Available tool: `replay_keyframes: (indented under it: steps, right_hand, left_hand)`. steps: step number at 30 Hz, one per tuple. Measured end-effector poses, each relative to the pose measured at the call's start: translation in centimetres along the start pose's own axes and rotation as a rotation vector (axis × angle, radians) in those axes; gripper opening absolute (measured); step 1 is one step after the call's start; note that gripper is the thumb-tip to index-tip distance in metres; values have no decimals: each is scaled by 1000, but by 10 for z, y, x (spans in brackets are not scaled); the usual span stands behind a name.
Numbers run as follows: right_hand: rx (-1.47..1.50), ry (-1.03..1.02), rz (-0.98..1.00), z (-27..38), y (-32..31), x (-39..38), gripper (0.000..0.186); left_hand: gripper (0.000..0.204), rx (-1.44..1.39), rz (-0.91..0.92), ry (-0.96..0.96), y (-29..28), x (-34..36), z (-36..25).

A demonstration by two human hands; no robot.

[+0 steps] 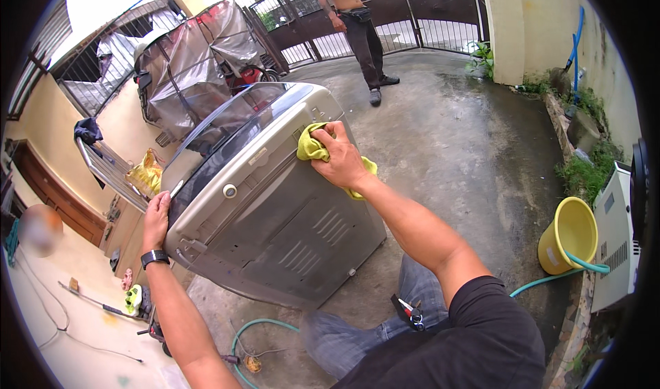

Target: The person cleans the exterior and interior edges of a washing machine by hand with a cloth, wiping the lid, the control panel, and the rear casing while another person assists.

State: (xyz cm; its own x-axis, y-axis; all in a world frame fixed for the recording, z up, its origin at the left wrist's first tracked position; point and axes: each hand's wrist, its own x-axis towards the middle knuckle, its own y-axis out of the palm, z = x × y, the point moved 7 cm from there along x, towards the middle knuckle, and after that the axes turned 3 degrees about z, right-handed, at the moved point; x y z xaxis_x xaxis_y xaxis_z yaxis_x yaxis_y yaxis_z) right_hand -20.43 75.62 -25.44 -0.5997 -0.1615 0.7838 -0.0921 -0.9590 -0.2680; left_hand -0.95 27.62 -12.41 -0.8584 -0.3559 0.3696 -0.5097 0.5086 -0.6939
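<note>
A grey top-load washing machine stands in front of me, its vented back panel toward me and its dark glass lid on top. My right hand is closed on a yellow cloth, pressed to the rim of the top at the right, with part of the cloth hanging below my fingers. At the left end, my left hand grips the edge of the machine beside the lid.
A person stands beyond the machine before the gate. A covered vehicle is at back left. A yellow bucket with hose and a boxy appliance are at right; hose loops lie by my legs.
</note>
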Motion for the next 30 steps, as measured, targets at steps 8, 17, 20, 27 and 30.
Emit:
replay_keyframes:
  steps: [8, 17, 20, 27, 30]
  right_hand:
    - [224, 205, 37, -36, -34, 64, 48]
    - [-328, -94, 645, 0, -45, 115, 53]
    - [-33, 171, 757, -18, -37, 119, 58]
    - [-196, 58, 659, -22, -37, 115, 58]
    - [-609, -110, 697, -2, -53, 123, 45]
  left_hand:
    - [43, 94, -17, 21, 3, -2, -4]
    - [48, 111, -16, 15, 1, 1, -5]
    - [48, 137, 0, 17, 5, 1, -6]
    - [48, 131, -4, 13, 6, -1, -8]
    - [48, 107, 4, -5, 3, -4, -7]
